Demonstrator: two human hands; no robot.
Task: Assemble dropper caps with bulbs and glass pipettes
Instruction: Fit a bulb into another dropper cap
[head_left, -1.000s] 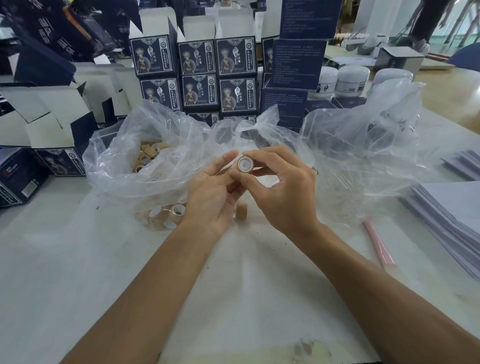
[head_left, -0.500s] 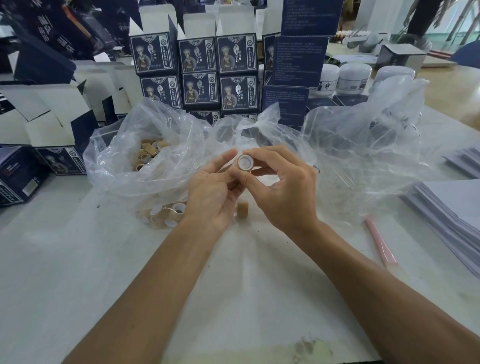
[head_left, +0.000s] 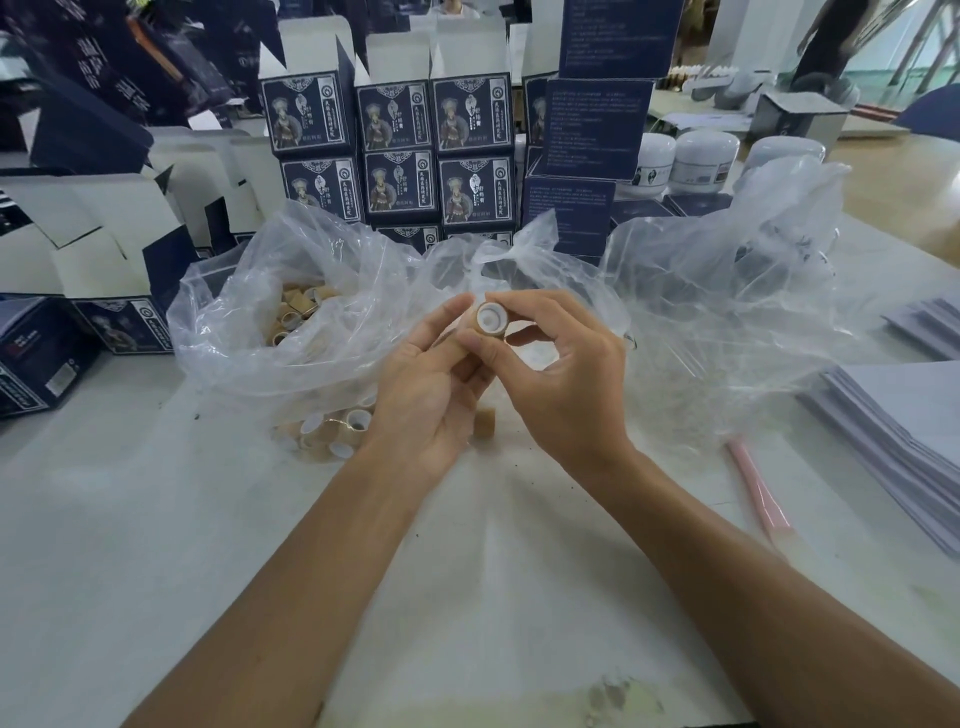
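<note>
A tan dropper cap (head_left: 490, 318) with a white inner lining is held up in front of me, its open end facing the camera. My right hand (head_left: 563, 374) pinches it between thumb and forefinger. My left hand (head_left: 428, 387) curls round its far side from the left; what lies beneath the cap is hidden by the fingers. Several more tan caps (head_left: 337, 428) lie on the table under the left hand, and one cap (head_left: 485, 420) stands between my wrists. A clear plastic bag (head_left: 270, 312) at the left holds several caps.
Dark blue printed boxes (head_left: 397, 150) are stacked behind the bags, open ones at the left. A second clear bag (head_left: 727, 291) spreads to the right. White jars (head_left: 704, 156) stand at the back right. A pink stick (head_left: 756, 486) and paper stacks (head_left: 904, 415) lie at the right.
Both hands with the cap have risen slightly and drifted a little left; the grip is unchanged.
</note>
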